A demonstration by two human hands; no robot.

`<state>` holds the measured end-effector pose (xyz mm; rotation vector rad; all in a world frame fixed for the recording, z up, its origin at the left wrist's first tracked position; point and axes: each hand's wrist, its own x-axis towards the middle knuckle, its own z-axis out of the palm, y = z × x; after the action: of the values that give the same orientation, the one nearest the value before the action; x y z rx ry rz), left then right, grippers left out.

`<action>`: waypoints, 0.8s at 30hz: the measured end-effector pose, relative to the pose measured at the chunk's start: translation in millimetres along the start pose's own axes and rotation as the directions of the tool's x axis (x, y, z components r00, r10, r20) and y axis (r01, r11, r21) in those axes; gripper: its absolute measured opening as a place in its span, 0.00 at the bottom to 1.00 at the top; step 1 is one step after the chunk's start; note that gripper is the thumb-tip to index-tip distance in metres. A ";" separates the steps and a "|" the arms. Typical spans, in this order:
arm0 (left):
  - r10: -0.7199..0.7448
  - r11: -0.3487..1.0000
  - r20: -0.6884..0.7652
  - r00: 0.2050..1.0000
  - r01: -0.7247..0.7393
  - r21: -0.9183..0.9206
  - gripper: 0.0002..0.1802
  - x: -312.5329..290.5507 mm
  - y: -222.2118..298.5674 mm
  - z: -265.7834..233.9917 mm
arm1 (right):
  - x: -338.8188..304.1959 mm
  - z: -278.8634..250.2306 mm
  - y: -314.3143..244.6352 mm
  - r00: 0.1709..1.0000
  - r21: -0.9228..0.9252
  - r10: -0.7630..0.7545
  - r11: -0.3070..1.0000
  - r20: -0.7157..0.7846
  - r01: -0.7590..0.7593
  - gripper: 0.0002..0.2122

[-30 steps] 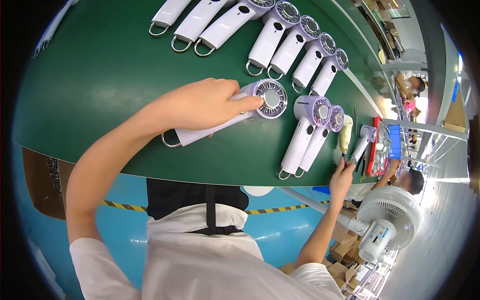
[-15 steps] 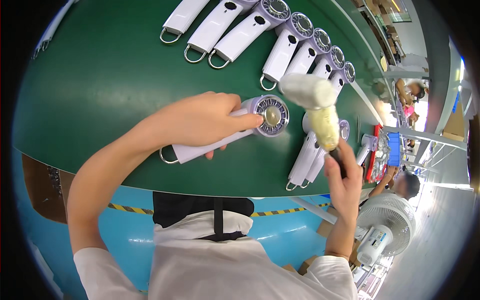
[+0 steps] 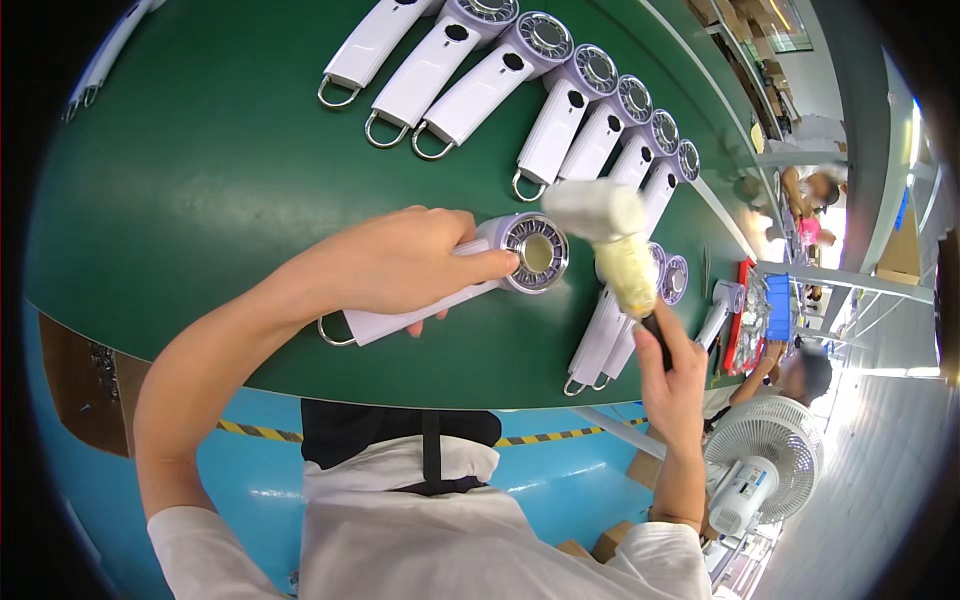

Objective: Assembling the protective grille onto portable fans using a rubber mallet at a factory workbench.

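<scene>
A white and lavender handheld fan (image 3: 398,312) lies slanted on the green table, its round grille end towards the right and a metal loop at its lower end. My left hand (image 3: 425,258) is closed round its body, thumb against the rim of the grille. In my right hand (image 3: 678,372) is a mallet (image 3: 630,272), gripped by its black handle. Its shaft is wrapped in something yellowish. The white mallet head, blurred by motion, hangs above and to the right of the fan's grille, apart from it.
Several similar fans (image 3: 480,100) lie in a slanting row along the far side of the green table (image 3: 200,200). More fans (image 3: 597,345) lie below the mallet. At the right are a red tray (image 3: 741,320), a blue bin (image 3: 779,308), a white pedestal fan (image 3: 765,460) and a co-worker (image 3: 805,375).
The mallet and my right hand have shifted a little left and down, bringing the mallet head nearer the held fan. My left hand keeps its hold. The whole view has shifted slightly.
</scene>
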<state>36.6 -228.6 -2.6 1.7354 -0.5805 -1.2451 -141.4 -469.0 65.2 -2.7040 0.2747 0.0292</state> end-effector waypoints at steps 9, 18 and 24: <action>0.002 1.000 -0.016 1.000 -0.002 0.021 0.31 0.5 5.1 3.1 | -7.4 7.8 13.4 0.993 -0.066 -0.110 0.992 -0.031 0.108 0.18; -0.024 1.000 -0.027 0.999 0.024 0.000 0.31 -0.1 4.0 3.7 | -19.7 1.7 10.3 0.999 -0.053 -0.001 0.999 -0.043 -0.001 0.20; -0.010 0.999 -0.027 1.000 0.009 -0.042 0.32 5.4 -4.9 4.5 | -30.2 -2.7 12.1 0.990 -0.056 -0.021 0.998 -0.139 0.013 0.18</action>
<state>33.9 -232.2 -9.9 1.7194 -0.5267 -1.2297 -173.5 -475.2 64.5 -2.7675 0.2969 -0.1602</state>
